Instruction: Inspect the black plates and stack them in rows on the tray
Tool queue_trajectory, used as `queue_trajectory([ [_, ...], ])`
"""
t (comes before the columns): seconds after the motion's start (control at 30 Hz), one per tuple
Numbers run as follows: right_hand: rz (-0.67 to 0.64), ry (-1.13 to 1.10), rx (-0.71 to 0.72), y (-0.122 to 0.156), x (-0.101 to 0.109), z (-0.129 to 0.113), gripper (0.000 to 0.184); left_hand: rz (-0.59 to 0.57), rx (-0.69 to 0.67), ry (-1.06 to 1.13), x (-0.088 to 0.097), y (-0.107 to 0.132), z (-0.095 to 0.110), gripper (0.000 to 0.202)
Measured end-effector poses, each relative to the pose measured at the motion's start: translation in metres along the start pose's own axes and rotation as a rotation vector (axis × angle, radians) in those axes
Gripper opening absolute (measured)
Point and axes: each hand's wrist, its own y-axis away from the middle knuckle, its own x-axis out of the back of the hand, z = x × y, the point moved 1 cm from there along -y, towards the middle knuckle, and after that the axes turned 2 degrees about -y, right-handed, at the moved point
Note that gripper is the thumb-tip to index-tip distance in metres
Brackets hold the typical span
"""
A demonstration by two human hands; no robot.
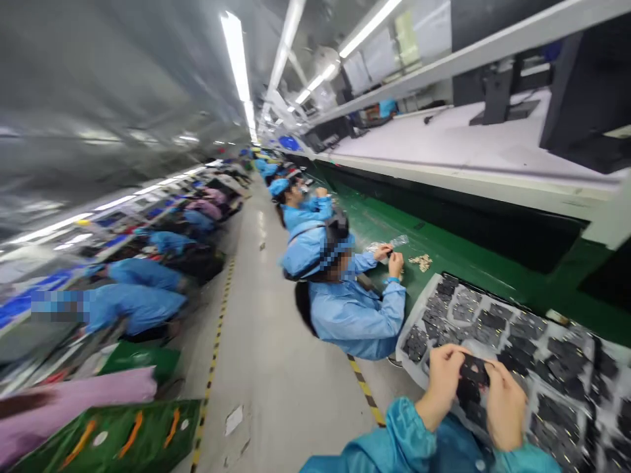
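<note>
left hand: the fingertips of the left hand (445,380) pinch the left end of a flat black part (474,370).
right hand: the right hand (507,404) grips the same part by its right end, fingers close together.
black part: between both hands, lifted above the near left portion of the tray (419,309).
tray: whitish, divided into compartments, on the near right of the green desk (458,268).
compartments: heaps of thin black pieces (525,345), some with small shiny gold-coloured spots.
co-worker: a person in a blue smock and cap (352,315) sits left of the tray, farther along, both hands around a small dark item.
beside the co-worker: a pile of small beige pieces (420,263) and a clear bag (399,241) on the desk.
shelf: a white shelf (444,141) runs above the desk, black equipment (586,98) at its near right.
</note>
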Motion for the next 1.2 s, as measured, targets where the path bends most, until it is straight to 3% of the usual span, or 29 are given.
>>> queue_trajectory([
  [0.13, -0.041, 0.033, -0.048, 0.004, -0.021, 0.002, 0.028, 0.031, 0.063, 0.027, 0.015, -0.01, -0.023, 0.025],
  [0.33, -0.046, -0.044, -0.141, 0.007, -0.047, 0.044, 0.027, -0.024, 0.281, 0.181, 0.036, -0.024, -0.074, 0.029],
  [0.6, -0.064, -0.009, -0.235, -0.013, -0.075, 0.076, 0.042, 0.029, 0.469, 0.362, 0.051, -0.047, -0.083, 0.04],
  [0.8, -0.123, 0.187, -0.193, -0.022, -0.091, 0.083, 0.04, 0.045, 0.277, 0.014, 0.056, -0.074, -0.104, 0.036],
  [0.9, -0.173, 0.352, -0.162, -0.041, -0.079, 0.09, 0.034, 0.09, 0.196, -0.119, 0.072, -0.085, -0.115, 0.029],
  [1.0, -0.222, 0.549, -0.134, -0.075, -0.06, 0.094, 0.038, 0.048, 0.101, -0.264, 0.095, -0.098, -0.121, 0.021],
  [1.1, -0.352, 0.713, -0.073, -0.11, -0.05, 0.09, 0.05, -0.05, 0.03, -0.397, 0.115, -0.111, -0.124, 0.02],
  [1.2, -0.542, 0.825, -0.023, -0.134, -0.058, 0.078, 0.041, -0.106, -0.044, -0.49, 0.122, -0.12, -0.122, 0.024],
])
